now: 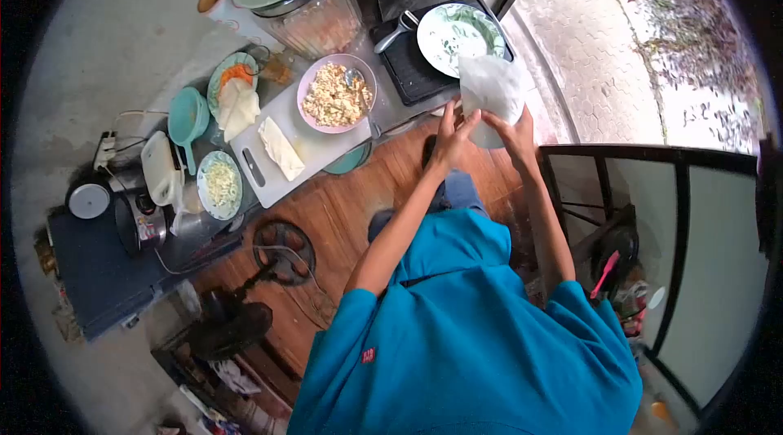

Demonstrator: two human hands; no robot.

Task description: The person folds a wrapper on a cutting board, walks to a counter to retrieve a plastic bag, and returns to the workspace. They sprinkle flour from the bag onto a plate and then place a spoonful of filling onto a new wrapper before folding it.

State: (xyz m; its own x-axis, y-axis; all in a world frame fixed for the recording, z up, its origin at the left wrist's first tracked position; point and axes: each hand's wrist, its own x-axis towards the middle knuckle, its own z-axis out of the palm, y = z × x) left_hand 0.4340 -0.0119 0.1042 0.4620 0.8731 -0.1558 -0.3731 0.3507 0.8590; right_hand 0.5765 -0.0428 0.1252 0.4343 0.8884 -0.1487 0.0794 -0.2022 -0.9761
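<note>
Both of my hands hold a thin, translucent white sheet [493, 86] that looks like plastic. My left hand [451, 131] pinches its lower left edge, while my right hand [515, 137] grips the lower right side. Just beyond the sheet, and partly covered by it, lies a white plate with a green pattern [450, 37] on a black tray [405, 76]. A grey-handled utensil [395, 33] rests on the tray at the plate's left. Farther left, a pink bowl [305, 92] holds a crumbly yellowish filling with a spoon in it.
A pale rolled wrapper [280, 149] lies on a white cutting board [254, 138]. Left of it are a bowl of chopped pale pieces [220, 185], a plate with wrappers and orange shreds [220, 76], and a teal strainer [188, 115]. A large glass jar [314, 20] stands behind. A fan [232, 329] is below.
</note>
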